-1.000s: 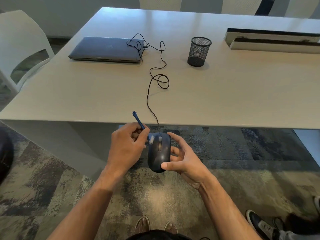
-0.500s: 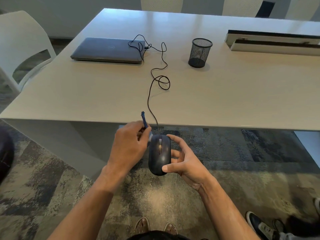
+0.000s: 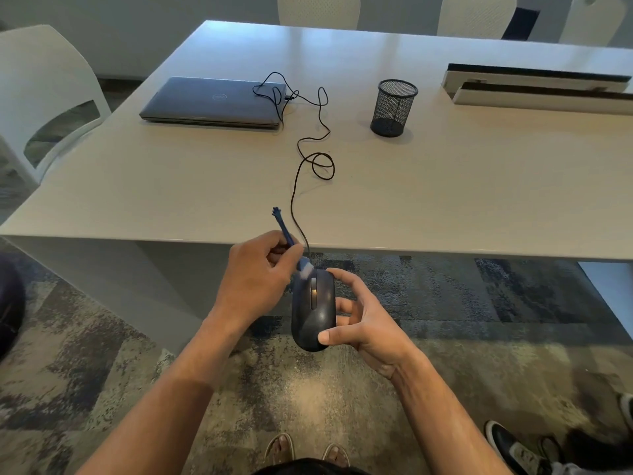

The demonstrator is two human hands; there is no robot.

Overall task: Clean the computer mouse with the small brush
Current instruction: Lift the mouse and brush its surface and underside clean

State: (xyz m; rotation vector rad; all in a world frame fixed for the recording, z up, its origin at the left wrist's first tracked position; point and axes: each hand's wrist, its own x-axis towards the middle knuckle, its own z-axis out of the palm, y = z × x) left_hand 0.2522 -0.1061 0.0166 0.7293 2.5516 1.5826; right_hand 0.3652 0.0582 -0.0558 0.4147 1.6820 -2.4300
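A black wired computer mouse (image 3: 313, 313) is held in the air in front of the table's near edge, top side up. My right hand (image 3: 363, 320) grips it from the right, thumb on its rear and fingers round its far side. My left hand (image 3: 255, 275) pinches a small blue brush (image 3: 286, 231), whose pale bristles touch the mouse's front left corner. The brush handle points up and away over the table edge. The mouse's black cable (image 3: 310, 156) runs across the table to a closed grey laptop (image 3: 214, 101).
A black mesh pen cup (image 3: 394, 108) stands on the pale table (image 3: 445, 186). A long white and black box (image 3: 537, 87) lies at the far right. White chairs (image 3: 44, 90) surround the table. Someone's shoes (image 3: 513, 447) show at the lower right on the carpet.
The brush has shifted along the mouse's front left, its handle swinging more upright and then tilting left again. My right hand keeps the same grip on the mouse.
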